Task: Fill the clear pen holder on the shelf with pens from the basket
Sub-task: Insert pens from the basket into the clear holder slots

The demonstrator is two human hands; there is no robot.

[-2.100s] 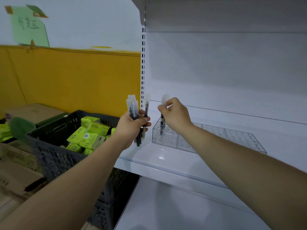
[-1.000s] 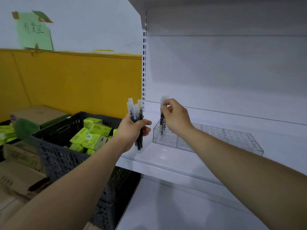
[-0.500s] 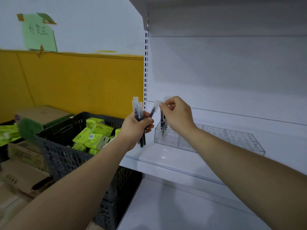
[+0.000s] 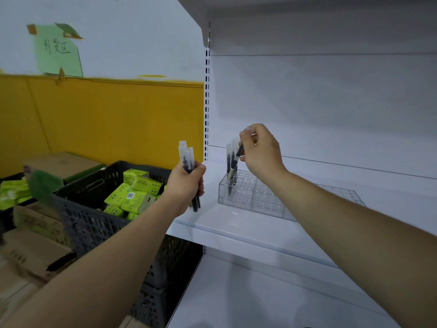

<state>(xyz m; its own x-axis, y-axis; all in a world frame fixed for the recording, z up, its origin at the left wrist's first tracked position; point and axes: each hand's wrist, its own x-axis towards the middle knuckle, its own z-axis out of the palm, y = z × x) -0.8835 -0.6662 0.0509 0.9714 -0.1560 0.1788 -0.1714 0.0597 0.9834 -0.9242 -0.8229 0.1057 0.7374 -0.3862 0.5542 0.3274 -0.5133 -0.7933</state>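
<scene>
A clear pen holder (image 4: 262,197) with a grid of holes sits on the white shelf (image 4: 236,223). A few black pens with clear caps (image 4: 230,159) stand upright in its left end. My right hand (image 4: 260,152) hovers over that end and pinches one black pen (image 4: 239,151), tilted, its tip pointing down toward the holder. My left hand (image 4: 186,183) grips a bundle of black pens (image 4: 186,157) upright at the shelf's left edge. The dark basket (image 4: 94,218) stands to the left, below the shelf.
The basket holds several lime-green packets (image 4: 134,195). Cardboard boxes (image 4: 30,247) lie at the far left and behind the basket. A slotted shelf upright (image 4: 207,102) runs down beside my left hand. A lower white shelf (image 4: 260,297) spreads below.
My right hand has taken one pen from the left hand's bundle and carried it right, over the holder's left end. The left hand has lowered slightly with the remaining pens.
</scene>
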